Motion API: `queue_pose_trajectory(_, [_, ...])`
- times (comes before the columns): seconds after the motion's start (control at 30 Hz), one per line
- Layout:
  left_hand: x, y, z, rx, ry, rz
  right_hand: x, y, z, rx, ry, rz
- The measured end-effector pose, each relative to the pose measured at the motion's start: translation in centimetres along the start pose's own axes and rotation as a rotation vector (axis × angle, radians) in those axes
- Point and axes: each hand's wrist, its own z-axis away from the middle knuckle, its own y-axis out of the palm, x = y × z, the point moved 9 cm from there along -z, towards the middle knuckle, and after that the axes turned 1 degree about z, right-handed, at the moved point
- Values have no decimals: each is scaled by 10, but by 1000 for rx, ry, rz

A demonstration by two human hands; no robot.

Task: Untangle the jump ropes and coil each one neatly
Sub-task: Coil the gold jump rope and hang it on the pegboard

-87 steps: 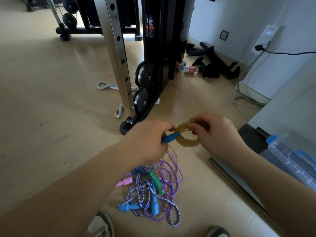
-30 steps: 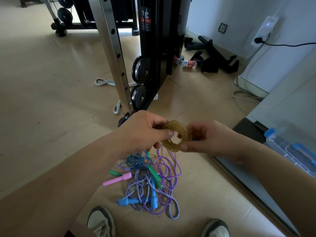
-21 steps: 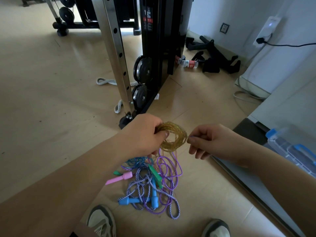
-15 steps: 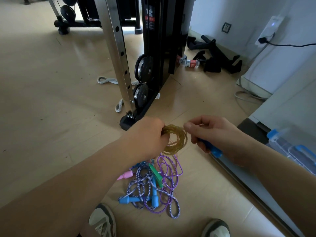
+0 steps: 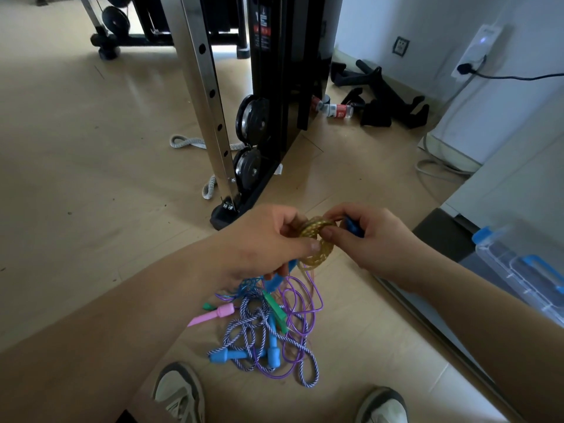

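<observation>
A small tight coil of golden-yellow jump rope point(image 5: 317, 245) is held up between both hands. My left hand point(image 5: 265, 242) pinches its left side with the thumb on top, and a blue handle point(image 5: 279, 276) pokes out under that palm. My right hand point(image 5: 370, 239) pinches the coil's top right and also holds another blue handle point(image 5: 352, 228). Below on the floor lies a tangled pile of ropes point(image 5: 268, 328): a thin purple one, a blue-and-white braided one, with pink point(image 5: 213, 314), green point(image 5: 274, 308) and light blue point(image 5: 227, 356) handles.
A metal gym rack upright point(image 5: 207, 96) and black weight machine point(image 5: 287, 80) stand just beyond the hands. A clear plastic box with blue latches point(image 5: 525, 270) sits at the right on a dark mat. My two shoes point(image 5: 180, 395) are at the bottom edge.
My right hand came back to the coil with a blue handle in it and pinches the coil again. The left hand kept its hold on the coil throughout.
</observation>
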Motion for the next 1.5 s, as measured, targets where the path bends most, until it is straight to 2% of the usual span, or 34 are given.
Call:
queue_pose_trajectory(0.17, [4,6,1,29,-71,72,6,0,1,-42,-8,-35])
queue_pose_trajectory(0.23, [3,3,1,-9,-63,-44,7,1,2,-59,-7,-28])
queue_pose_trajectory(0.3, [3,0,0,-53,-47,-147,3,6,1,-7,24,-25])
queue_pose_trajectory(0.43, [5,-14,-4,-170,-19,-219,-18,11,2,129,240,-284])
queue_pose_trajectory(0.6, [9,-16,-7,-190,-6,-253,-22,19,14,309,320,-399])
queue_pose_trajectory(0.7, [7,-12,-9,-159,1,-252,-21,19,12,295,364,-605])
queue_pose_trajectory(0.83, [2,0,-8,-55,46,-307,-16,16,4,234,300,-794])
queue_pose_trajectory(1.07, [0,7,-7,10,82,-358,-12,10,5,243,183,-727])
queue_pose_trajectory(1.2, [0,13,-7,44,66,-286,-13,0,-1,70,65,-423])
queue_pose_trajectory(1.27, [0,15,-7,54,62,-238,-13,2,-2,32,48,-462])
queue_pose_trajectory(1.37, [2,20,-6,78,65,-205,-13,14,0,105,73,-645])
queue_pose_trajectory(1.5, [6,23,-2,81,45,-222,-11,16,3,85,50,-528])
